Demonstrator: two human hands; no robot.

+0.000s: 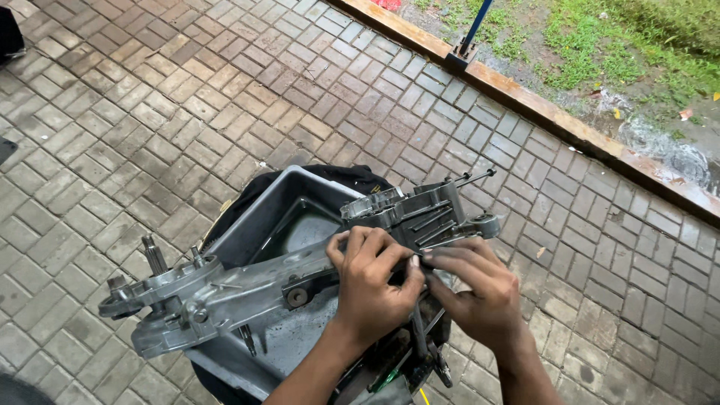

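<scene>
A long grey metal engine casing lies across a rectangular metal tray on a brick-paved floor. Its left end carries short shafts and studs; its far end has long thin bolts sticking out. My left hand grips the casing's middle from above, fingers curled over its edge. My right hand touches it right beside, fingertips pinching at a small spot on the casing where the two hands meet. What the fingertips pinch is hidden.
Several dark hand tools lie under my wrists in the tray's near end. A dark cloth sits beneath the tray. A wooden kerb borders wet grass at the back right, with a blue post.
</scene>
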